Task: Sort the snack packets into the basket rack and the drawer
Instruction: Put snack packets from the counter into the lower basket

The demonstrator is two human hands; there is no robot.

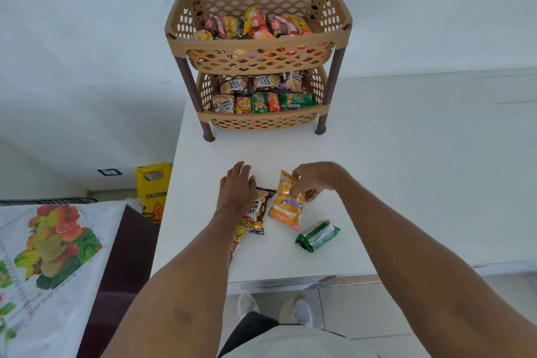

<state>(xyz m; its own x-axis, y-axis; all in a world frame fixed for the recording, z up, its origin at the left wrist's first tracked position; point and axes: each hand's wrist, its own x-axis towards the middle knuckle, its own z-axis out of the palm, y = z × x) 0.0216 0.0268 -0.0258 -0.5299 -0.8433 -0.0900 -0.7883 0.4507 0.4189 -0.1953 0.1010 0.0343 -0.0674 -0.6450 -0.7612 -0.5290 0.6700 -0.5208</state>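
Just right of the frame's centre, the right hand point(315, 180) pinches the top edge of an orange peanut packet point(283, 209) between thumb and curled fingers. The packet hangs tilted, its lower end touching the white table point(406, 183). Just to the left, the left hand point(236, 190) lies palm down with fingers stretched forward and slightly spread, resting on a dark salted-peanut packet point(259, 211) without curling round it. A yellow packet point(240, 233) peeks out from under that wrist (most of it is hidden by the forearm). Below and right of the orange packet, a green packet point(318, 236) lies alone on the table, apart from both hands.

Higher up, at top centre, the tan basket rack point(257, 45) stands on dark brown legs at the table's far edge. Its upper basket holds red, yellow and orange packets point(255, 23), and its lower basket holds salted-peanut, orange and green packets in rows point(261, 96). At middle left stands a yellow caution sign point(154, 186). A fruit-printed cloth point(52, 241) fills the lower left.
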